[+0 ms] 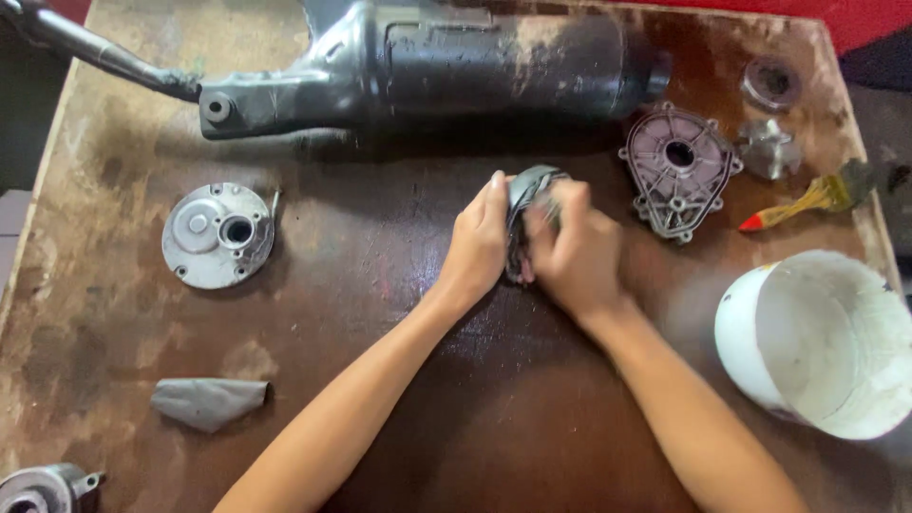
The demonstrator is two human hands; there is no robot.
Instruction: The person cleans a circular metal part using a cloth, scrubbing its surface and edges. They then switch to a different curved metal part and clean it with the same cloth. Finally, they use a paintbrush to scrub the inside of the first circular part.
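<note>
Grey round metal part gripped upright between both hands at mid-counter.
Left hand steadies its edge; right hand, blurred, clasps it, apparently rubbing; continued firm grip judged necessary.

Two bare forearms and hands

No sleeves, gloves, rings or watch are worn on the left hand or right hand; forearms are uncovered throughout.

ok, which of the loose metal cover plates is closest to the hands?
The ribbed cover plate, just past the right hand. The round plate lies far off to the left hand's side, and the small finned piece is farther right.
</note>
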